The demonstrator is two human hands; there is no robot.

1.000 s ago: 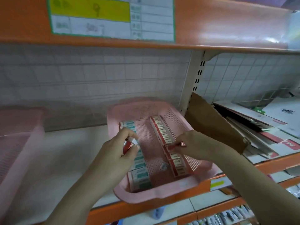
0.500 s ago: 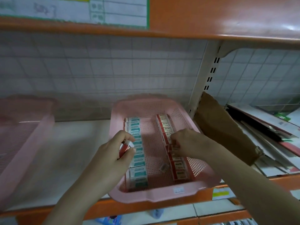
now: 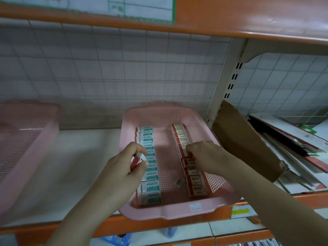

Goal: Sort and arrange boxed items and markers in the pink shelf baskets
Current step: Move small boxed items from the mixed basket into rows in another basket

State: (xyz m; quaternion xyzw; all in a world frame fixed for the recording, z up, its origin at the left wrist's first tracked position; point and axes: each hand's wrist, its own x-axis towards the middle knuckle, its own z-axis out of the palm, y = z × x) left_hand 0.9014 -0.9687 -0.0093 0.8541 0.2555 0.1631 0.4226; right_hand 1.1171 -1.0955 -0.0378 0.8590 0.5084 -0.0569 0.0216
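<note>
On the white shelf, a pink basket holds two box rows; the right hand apparently pinches a red box into line, the left hand grips another awaiting placement.

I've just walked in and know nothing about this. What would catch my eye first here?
Probably the pink basket at the middle of the shelf, with a row of teal boxes along its left side and a row of red boxes along its right. The right hand pinches a box in the red row, while the left hand grips a red box just over the teal row.
</note>
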